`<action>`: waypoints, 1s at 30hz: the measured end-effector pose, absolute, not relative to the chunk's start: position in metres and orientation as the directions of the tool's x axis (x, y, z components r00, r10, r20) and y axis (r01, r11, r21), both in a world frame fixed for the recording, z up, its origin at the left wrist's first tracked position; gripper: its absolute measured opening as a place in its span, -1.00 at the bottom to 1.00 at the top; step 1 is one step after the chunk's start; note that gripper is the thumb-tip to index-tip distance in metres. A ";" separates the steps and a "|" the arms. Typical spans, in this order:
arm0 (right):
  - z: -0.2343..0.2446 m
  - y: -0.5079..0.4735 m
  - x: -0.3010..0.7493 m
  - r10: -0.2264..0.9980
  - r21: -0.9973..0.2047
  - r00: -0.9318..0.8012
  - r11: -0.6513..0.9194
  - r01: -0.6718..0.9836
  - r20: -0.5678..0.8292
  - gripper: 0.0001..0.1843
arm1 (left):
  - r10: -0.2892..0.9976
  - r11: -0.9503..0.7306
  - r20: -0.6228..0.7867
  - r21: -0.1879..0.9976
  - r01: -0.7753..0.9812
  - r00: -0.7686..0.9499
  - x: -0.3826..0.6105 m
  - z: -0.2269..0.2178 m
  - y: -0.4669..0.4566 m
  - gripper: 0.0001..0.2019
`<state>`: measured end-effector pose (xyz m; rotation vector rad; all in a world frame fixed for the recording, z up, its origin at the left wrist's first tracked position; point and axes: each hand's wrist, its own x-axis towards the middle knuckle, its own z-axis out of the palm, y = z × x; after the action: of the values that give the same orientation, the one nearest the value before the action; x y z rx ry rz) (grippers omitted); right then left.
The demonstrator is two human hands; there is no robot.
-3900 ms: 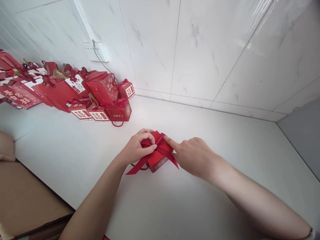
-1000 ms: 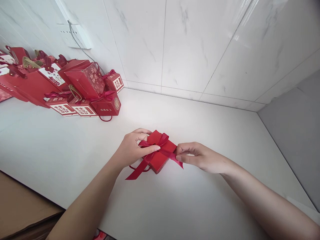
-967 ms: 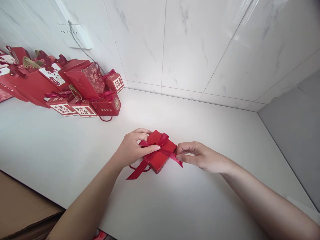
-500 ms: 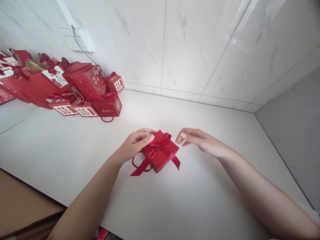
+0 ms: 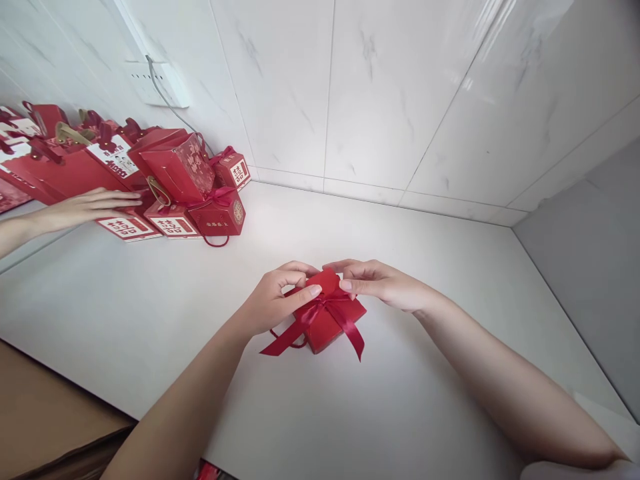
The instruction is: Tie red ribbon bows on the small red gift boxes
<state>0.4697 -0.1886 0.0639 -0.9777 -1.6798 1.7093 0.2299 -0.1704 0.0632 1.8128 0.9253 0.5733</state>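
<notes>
A small red gift box (image 5: 329,331) sits on the white table, tied on top with a dark red ribbon bow (image 5: 324,304). Two ribbon tails hang toward me, and part of a red cord handle shows at its left. My left hand (image 5: 280,297) grips the box's left side, thumb on top and fingers behind. At the far right corner, my right hand (image 5: 376,285) is closed on the box, its thumb beside the bow's right loop. The fingertips behind the box are partly hidden.
Another person's hand (image 5: 95,205) reaches in from the left onto a red box (image 5: 131,227). Several red boxes and a red gift bag (image 5: 75,170) crowd the back left, near a wall socket (image 5: 160,85). Brown cardboard (image 5: 45,413) lies below the table's front left edge.
My right hand has moved left from beside the box onto its corner. The box has shifted slightly toward me. Another person's hand has come in from the left.
</notes>
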 end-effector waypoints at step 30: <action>0.071 -0.194 0.478 0.753 -0.971 -0.640 0.008 0.239 -0.151 -0.72 | 0.712 -0.447 0.049 0.801 0.399 0.700 0.221 0.069 -0.166 -0.61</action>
<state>0.4780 -0.1935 0.0713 -1.0168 -1.8787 1.6683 0.2209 -0.1656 0.0689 2.0908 0.8465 0.4881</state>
